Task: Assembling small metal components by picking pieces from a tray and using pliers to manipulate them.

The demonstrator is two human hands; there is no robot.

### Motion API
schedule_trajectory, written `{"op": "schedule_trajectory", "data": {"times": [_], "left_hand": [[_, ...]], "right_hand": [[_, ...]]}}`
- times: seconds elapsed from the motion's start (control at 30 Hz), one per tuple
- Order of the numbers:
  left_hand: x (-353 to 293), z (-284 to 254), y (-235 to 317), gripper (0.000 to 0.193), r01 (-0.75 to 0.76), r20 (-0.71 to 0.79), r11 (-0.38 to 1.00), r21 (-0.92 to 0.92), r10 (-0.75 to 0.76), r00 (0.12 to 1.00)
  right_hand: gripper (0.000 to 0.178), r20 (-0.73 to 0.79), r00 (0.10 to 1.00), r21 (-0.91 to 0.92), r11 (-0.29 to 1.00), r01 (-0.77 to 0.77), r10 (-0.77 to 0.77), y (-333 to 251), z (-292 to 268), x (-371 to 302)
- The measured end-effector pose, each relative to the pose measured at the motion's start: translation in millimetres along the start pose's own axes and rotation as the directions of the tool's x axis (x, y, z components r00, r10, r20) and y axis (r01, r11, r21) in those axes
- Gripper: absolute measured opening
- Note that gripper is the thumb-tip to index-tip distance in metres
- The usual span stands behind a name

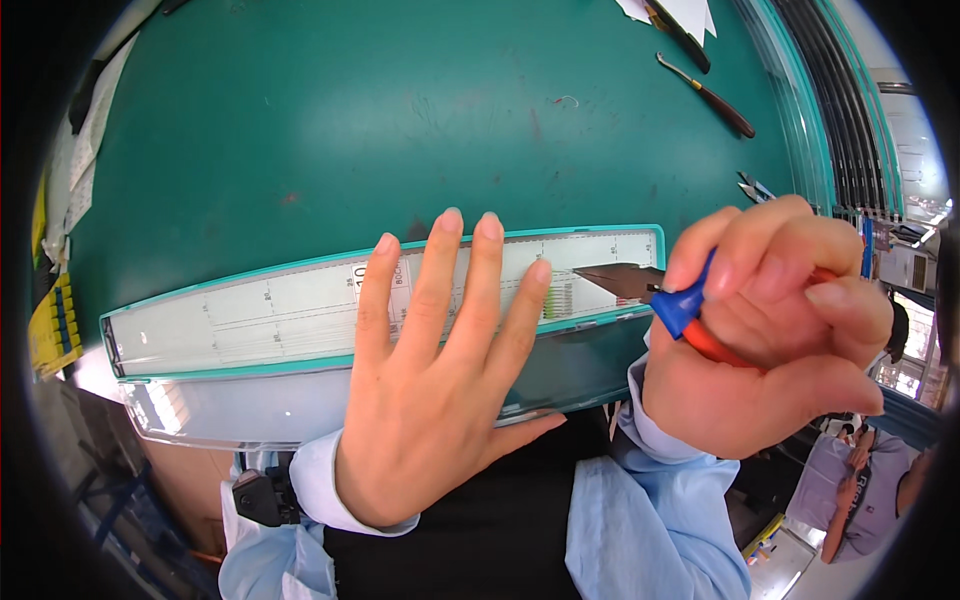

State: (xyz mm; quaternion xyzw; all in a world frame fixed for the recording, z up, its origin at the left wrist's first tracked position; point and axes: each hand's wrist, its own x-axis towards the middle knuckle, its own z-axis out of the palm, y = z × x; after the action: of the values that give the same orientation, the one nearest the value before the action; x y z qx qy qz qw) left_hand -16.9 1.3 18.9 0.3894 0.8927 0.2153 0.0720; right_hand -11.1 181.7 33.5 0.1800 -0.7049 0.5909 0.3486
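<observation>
My left hand (430, 350) lies flat with spread fingers across a long, shallow case (200, 318) with a teal rim. A white sheet with ruled lines lines the case. Its clear lid (230, 408) is folded down toward me. Just right of my left fingers sits a row of thin green and brown strips (558, 299), too small to name. My right hand (765, 320) is closed around pointed pliers (622, 280) with blue and orange handle grips. Their dark jaws point left above the right end of the case, their tip close to my left index finger.
The case lies near the front of a green table mat (330, 120). A brown-handled hooked tool (705, 95) lies at the far right, with small snips (755, 187) nearer. Black rails (845, 110) run along the right edge. Yellow bins (55, 325) stand left. Another person (860, 490) is lower right.
</observation>
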Motion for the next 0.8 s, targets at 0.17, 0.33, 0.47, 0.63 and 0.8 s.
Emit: {"op": "schedule_trajectory", "data": {"times": [0.17, 0.33, 0.47, 0.63, 0.8], "left_hand": [[0.2, -0.9, 0.5, 0.095, 0.014, 0.009, 0.999, -0.033, -0.014, 1.000], [-0.6, 0.5, -1.3, 0.096, 0.003, -0.005, 0.999, -0.034, -0.003, 1.000], [-0.1, -0.4, -0.6, 0.096, -0.003, -0.006, 1.000, -0.031, 0.002, 1.000], [-0.4, -0.7, -0.3, 0.095, 0.000, -0.007, 1.000, -0.026, 0.000, 1.000], [-0.6, -0.2, -0.2, 0.095, -0.005, -0.014, 1.000, -0.022, 0.005, 1.000]], "right_hand": [[0.052, 0.006, 0.999, -0.010, 0.999, -0.051, 0.051, -4.2, -1.0, -1.2], [0.052, 0.044, 0.998, -0.022, 0.998, -0.052, 0.053, -5.0, 0.7, -0.2], [0.052, 0.125, 0.988, -0.156, 0.985, -0.074, 0.094, -15.2, 9.8, 11.2], [0.052, 0.140, 0.988, -0.134, 0.990, -0.051, 0.069, -11.3, 7.8, 8.8], [0.051, 0.127, 0.992, -0.057, 0.998, -0.010, 0.017, -5.9, 0.0, 1.7]]}}
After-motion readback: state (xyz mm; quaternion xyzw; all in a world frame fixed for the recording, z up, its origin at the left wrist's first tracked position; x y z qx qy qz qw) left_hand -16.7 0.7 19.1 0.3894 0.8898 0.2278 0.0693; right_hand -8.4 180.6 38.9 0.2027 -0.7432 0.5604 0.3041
